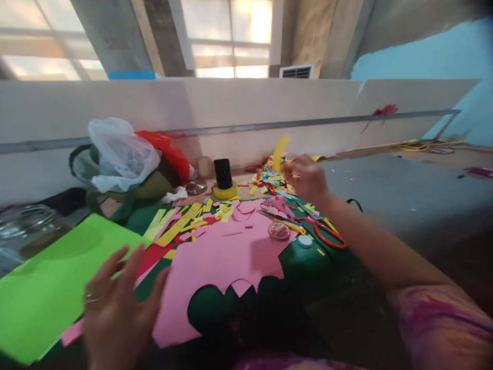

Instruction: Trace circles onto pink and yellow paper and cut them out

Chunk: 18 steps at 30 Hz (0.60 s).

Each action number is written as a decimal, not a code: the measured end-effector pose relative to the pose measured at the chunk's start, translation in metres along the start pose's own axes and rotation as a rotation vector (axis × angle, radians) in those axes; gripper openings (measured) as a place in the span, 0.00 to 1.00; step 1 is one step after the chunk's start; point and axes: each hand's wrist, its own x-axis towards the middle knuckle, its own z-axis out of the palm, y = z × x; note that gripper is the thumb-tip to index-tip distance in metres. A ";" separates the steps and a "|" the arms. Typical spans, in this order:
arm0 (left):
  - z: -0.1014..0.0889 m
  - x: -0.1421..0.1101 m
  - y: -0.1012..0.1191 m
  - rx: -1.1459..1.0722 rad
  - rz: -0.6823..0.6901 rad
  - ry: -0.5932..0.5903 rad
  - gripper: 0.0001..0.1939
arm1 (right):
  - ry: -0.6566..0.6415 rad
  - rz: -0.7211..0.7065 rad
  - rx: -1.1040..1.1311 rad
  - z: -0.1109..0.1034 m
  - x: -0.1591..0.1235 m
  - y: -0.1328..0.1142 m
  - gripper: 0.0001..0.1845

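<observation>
My right hand (308,177) is raised over the far side of the table, its fingers pinched on a yellow paper strip (281,153) that points upward and is blurred. Behind and below it lies a heap of coloured paper scraps (269,177). My left hand (119,303), fingers spread and holding nothing, hovers near the bright green sheet (77,272) and the left edge of a pink sheet (223,257) with round cutouts. Whether it touches either is unclear. Red-handled scissors (329,234) and yellow-handled scissors (288,223) rest at the pink sheet's right.
A small round container (279,231) and a white lid (305,241) sit near the scissors. Farther back, a phone (223,173) stands upright in a yellow tape roll (225,192). Yellow strips (181,226), a bag with plastic on it (123,159) and glass jars (34,221) occupy the left.
</observation>
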 end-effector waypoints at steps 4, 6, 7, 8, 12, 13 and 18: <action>0.013 -0.008 0.062 0.032 0.400 -0.066 0.36 | 0.044 -0.702 0.121 0.005 -0.085 -0.105 0.12; 0.025 -0.017 0.069 0.040 0.418 -0.190 0.23 | 0.039 -0.735 0.126 0.014 -0.113 -0.133 0.12; 0.030 -0.022 0.067 0.048 0.407 -0.239 0.19 | 0.013 -0.727 0.122 0.020 -0.121 -0.140 0.11; 0.035 -0.026 0.064 0.055 0.393 -0.286 0.18 | -0.027 -0.714 0.115 0.026 -0.125 -0.143 0.11; 0.048 -0.034 0.049 0.062 0.349 -0.413 0.15 | -0.216 -0.692 0.103 0.044 -0.128 -0.140 0.09; 0.049 -0.035 0.047 0.058 0.338 -0.436 0.15 | -0.267 -0.690 0.111 0.046 -0.129 -0.139 0.08; 0.052 -0.041 0.040 0.001 0.281 -0.483 0.13 | -0.475 -0.574 0.209 0.043 -0.134 -0.122 0.09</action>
